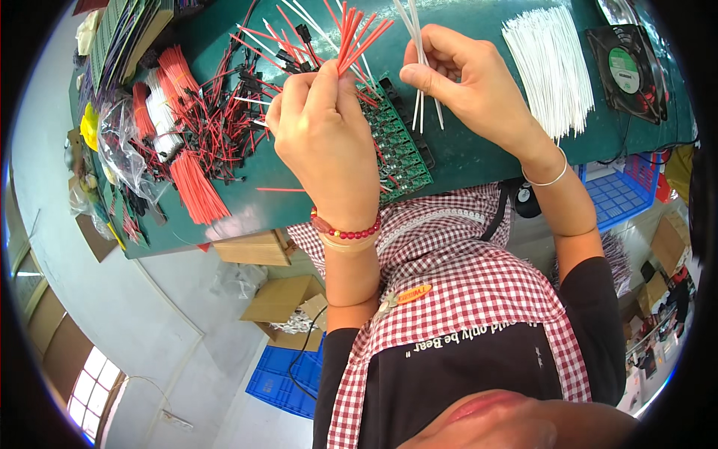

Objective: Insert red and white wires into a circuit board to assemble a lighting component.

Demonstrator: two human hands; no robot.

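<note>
My left hand is closed around a small bunch of red wires, their ends fanning out above my fingers. To its right, my right hand pinches a few thin white wires between thumb and fingers; they hang past the fingertips on both sides. Under and between my hands lies a green circuit board panel with rows of small parts, partly hidden by my left hand. Behind the left hand spread red and white wires with black connectors.
A large pile of white wires lies at the right, next to a black fan. On the left are bundled red wires, tangled connector leads, a clear plastic bag and stacked boards. The green tabletop ends near my apron.
</note>
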